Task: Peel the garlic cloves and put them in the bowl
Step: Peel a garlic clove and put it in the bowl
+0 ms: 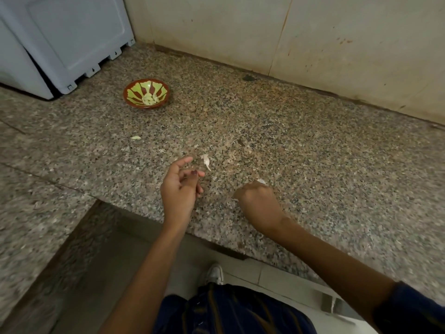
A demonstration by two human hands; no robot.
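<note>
Nearest the granite counter edge (216,237), the right hand (258,203) rests knuckles-up, fingers curled under. A pale scrap (261,181) shows just past its knuckles; whether the fingers pinch it or merely lie beside it cannot be told.

The left hand (179,186) sits to the left of the right hand, palm turned inward, fingers loosely bent and holding nothing visible.

Just beyond the left hand's fingertips lies a pale garlic piece (206,161), skin or unpeeled clove not distinguishable. Its long axis runs roughly away from the person, tapered end toward the near edge. The left hand is the nearer one to it.

Further out and to the left of the left hand, a small pale fragment (136,138) lies on the counter.

Farthest, well apart from both hands and up-left of them, stands the red and green bowl (134,97) with peeled cloves (149,98) heaped inside. Judgement: any next clove must travel far-left to reach it, favouring the left hand.
</note>
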